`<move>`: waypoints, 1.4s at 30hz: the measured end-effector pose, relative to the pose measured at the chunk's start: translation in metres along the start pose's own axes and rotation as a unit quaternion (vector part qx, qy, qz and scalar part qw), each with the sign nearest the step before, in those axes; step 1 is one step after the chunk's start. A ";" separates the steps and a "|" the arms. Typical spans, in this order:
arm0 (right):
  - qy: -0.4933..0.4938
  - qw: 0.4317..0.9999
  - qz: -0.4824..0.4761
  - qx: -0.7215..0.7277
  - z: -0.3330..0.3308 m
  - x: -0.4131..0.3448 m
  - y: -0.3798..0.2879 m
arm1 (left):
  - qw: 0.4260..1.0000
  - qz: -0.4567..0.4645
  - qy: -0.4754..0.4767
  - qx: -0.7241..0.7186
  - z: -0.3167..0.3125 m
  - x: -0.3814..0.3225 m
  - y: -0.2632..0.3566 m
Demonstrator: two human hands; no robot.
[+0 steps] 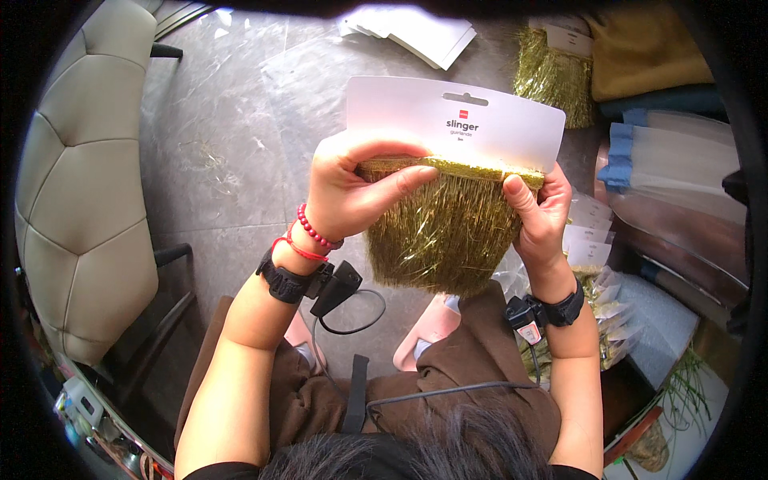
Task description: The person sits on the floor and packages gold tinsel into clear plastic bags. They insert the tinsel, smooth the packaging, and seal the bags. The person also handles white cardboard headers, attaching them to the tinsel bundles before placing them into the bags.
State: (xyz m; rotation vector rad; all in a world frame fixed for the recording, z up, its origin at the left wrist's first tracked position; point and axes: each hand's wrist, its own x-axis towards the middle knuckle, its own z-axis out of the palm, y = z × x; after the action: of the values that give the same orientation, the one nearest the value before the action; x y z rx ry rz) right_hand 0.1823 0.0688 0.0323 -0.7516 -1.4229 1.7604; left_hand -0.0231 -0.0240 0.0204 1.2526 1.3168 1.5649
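Held out over my lap is a gold tinsel garland (441,234), its strands hanging down in a thick fringe. A white header card (408,108) with a hang slot and printed writing stands above its folded top edge. My left hand (360,180) grips the left part of that edge, thumb in front and fingers behind the card. At the right end, my right hand (540,210) pinches the garland and the card's lower corner, thumb in front. The fingertips behind the card are hidden.
A beige padded chair (90,180) stands at left. White cards (420,36) lie on the grey floor (228,150) ahead. More carded gold tinsel (552,78) is at the upper right. Clear-wrapped packs (678,150) and bagged garlands (606,324) sit at right. A cable (456,390) crosses my lap.
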 end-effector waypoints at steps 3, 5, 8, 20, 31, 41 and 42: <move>0.011 1.000 0.005 -0.005 0.000 -0.001 0.001 | 0.999 -0.038 -0.015 -0.028 -0.001 0.001 0.000; 0.024 0.999 0.020 0.008 -0.001 -0.001 0.001 | 0.994 -0.062 -0.018 -0.086 -0.002 0.002 -0.002; 0.036 0.998 0.042 0.021 -0.002 -0.001 -0.001 | 0.980 -0.073 -0.051 -0.177 -0.008 0.003 -0.003; 0.024 0.999 0.030 0.024 -0.004 -0.001 0.000 | 0.993 -0.032 -0.033 -0.107 -0.014 0.000 -0.012; 0.011 0.999 -0.034 0.023 -0.011 -0.005 0.008 | 0.988 0.076 -0.040 -0.129 -0.014 0.005 -0.022; -0.068 0.991 -0.097 -0.063 -0.020 0.004 0.013 | 0.992 0.081 -0.051 -0.085 -0.014 0.002 -0.031; -0.093 0.983 -0.115 -0.105 -0.022 0.008 0.012 | 0.990 0.119 -0.069 -0.043 -0.017 0.005 -0.031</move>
State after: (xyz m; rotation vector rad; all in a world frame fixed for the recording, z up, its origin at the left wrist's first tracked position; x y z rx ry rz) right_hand 0.1933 0.0862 0.0159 -0.5137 -1.7665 1.5490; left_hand -0.0426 -0.0174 -0.0091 1.4795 1.0317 1.6449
